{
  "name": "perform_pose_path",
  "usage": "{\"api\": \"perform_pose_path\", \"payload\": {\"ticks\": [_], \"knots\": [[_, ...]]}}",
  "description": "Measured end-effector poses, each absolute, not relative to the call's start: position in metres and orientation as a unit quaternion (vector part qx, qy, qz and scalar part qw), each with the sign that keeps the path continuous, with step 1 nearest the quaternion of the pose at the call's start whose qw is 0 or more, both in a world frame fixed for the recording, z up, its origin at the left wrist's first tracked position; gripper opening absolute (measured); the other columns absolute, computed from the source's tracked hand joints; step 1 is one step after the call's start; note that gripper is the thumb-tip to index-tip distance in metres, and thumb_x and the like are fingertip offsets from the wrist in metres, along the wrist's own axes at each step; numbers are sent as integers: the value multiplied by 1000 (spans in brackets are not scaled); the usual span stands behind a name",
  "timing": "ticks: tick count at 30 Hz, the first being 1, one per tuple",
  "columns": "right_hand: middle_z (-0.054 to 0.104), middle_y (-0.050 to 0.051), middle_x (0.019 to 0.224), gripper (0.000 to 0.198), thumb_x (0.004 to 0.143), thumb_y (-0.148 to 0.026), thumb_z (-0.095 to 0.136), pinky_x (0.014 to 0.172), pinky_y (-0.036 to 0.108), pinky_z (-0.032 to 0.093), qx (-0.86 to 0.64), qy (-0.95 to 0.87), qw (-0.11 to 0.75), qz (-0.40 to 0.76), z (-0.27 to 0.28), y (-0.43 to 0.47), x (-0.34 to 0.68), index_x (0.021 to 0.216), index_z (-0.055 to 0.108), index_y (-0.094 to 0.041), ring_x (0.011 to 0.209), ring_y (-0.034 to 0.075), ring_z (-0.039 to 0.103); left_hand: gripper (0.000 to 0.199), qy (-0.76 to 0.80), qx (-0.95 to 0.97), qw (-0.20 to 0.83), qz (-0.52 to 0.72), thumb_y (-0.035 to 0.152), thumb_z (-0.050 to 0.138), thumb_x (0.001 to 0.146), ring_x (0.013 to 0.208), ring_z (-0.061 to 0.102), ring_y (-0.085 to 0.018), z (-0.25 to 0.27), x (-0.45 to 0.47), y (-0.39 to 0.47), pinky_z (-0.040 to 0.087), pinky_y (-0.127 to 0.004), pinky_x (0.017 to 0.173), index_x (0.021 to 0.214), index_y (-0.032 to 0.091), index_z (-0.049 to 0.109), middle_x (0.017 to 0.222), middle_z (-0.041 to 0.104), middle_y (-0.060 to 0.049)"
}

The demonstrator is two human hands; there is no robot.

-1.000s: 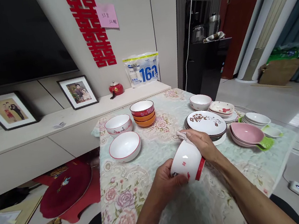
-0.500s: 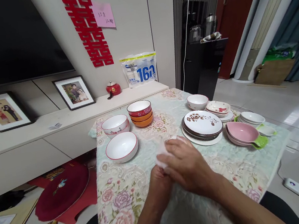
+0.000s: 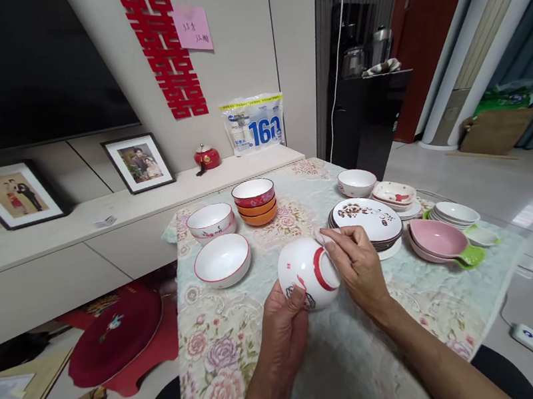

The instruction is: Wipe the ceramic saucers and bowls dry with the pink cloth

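A white bowl (image 3: 302, 266) with a red foot ring and a dark and red pattern is tilted on its side above the table, its base turned toward the right. My left hand (image 3: 285, 318) grips it from below, thumb on the patterned outer wall. By the upper edge of the base, my right hand (image 3: 357, 262) is closed with its fingers pinched on a pale, thin wipe or tissue (image 3: 322, 236), mostly hidden by the fingers. Just beyond the bowl to the left stands another red-rimmed white bowl (image 3: 222, 260), upright.
At the back left are stacked white bowls (image 3: 209, 218) and a red bowl on orange ones (image 3: 255, 202). Right of my hands are brown-patterned plates (image 3: 368, 218), pink leaf-handled dishes (image 3: 438, 238), small white dishes (image 3: 457, 212) and a white bowl (image 3: 357, 182). A flowered cloth (image 3: 229, 381) covers the table.
The hands, earlier close together over a blurred pale thing, have moved apart. The bowl now shows plainly in my left hand, and my right hand has shifted right to its base.
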State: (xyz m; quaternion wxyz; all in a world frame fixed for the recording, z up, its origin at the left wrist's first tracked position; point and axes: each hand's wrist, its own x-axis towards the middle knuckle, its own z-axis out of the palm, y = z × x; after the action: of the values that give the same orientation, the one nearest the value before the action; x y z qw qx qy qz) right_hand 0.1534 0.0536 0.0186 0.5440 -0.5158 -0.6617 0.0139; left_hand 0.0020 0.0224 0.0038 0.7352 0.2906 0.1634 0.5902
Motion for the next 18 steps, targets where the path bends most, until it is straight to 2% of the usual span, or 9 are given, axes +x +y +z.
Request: {"api": "perform_pose_path", "payload": {"ticks": [4, 7, 11, 14, 18], "knots": [[66, 9, 98, 21, 95, -21, 53, 84, 42, 47, -463, -717, 519, -38, 25, 35, 136, 111, 66, -18, 93, 24, 57, 57, 151, 249, 734, 614, 20, 68, 84, 122, 58, -28, 2, -2, 27, 40, -42, 107, 139, 18, 52, 125, 68, -13], [66, 10, 97, 20, 94, -17, 52, 82, 41, 47, -429, -760, 488, -29, 32, 26, 130, 110, 64, -17, 92, 24, 57, 60, 156, 231, 740, 612, 20, 69, 84, 124, 57, -28, 1, -4, 29, 39, -43, 108, 141, 18, 50, 126, 68, -13], [61, 11, 101, 21, 94, -15, 50, 80, 38, 51, -415, -755, 508, -6, 35, 32, 136, 107, 67, -18, 95, 23, 58, 64, 150, 242, 749, 598, 21, 73, 81, 124, 56, -30, 2, -2, 28, 39, -44, 109, 141, 18, 49, 128, 66, -13], [61, 10, 96, 17, 93, -15, 52, 81, 38, 50, -434, -741, 511, -24, 33, 40, 143, 101, 67, -18, 93, 23, 59, 64, 157, 240, 746, 601, 21, 73, 81, 124, 57, -30, 1, 0, 27, 39, -45, 109, 141, 17, 50, 127, 67, -14], [63, 9, 86, 16, 92, -13, 50, 76, 39, 48, -480, -774, 413, -15, 37, 35, 143, 87, 64, -18, 84, 23, 57, 62, 172, 221, 726, 628, 18, 71, 82, 122, 59, -29, -2, -3, 29, 39, -45, 109, 141, 17, 50, 123, 70, -13]]}}
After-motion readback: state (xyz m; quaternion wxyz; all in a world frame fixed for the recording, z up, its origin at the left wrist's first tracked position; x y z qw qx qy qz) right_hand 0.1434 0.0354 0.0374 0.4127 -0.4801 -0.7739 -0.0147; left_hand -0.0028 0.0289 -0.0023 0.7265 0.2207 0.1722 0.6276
